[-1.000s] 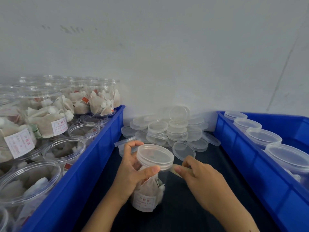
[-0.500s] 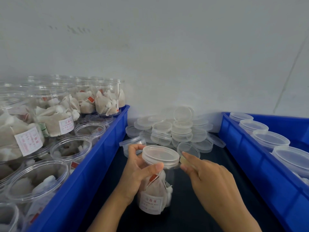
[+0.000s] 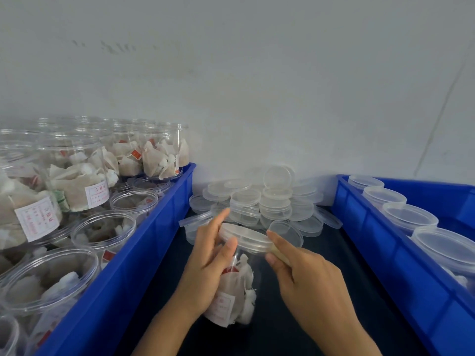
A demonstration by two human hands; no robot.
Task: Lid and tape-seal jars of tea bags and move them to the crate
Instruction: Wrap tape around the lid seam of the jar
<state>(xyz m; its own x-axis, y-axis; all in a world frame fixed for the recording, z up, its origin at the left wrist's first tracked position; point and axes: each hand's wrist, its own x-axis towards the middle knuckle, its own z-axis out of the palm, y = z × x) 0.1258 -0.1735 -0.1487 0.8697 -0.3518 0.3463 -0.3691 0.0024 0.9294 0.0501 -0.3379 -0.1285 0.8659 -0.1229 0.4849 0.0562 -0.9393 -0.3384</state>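
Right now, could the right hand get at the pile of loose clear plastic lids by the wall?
Probably yes: the pile of loose clear plastic lids lies unobstructed just beyond the right hand, though it is pinching tape.

You have one narrow lane to work in — the dark tabletop (image 3: 303, 317) between two walls. On your left the blue plastic crate (image 3: 133, 255) rises beside the lane, packed with open clear jars of tea bags (image 3: 102, 232) that stand above its rim, some stacked two high. On your right a second blue plastic crate (image 3: 380, 253) closes the other side, its near row filled by lidded clear jars (image 3: 410, 218). Ahead, a loose heap of clear plastic lids (image 3: 272, 199) fills the lane against the pale wall (image 3: 257, 86). Above the crates and the heap the air is free — passage lies over them.
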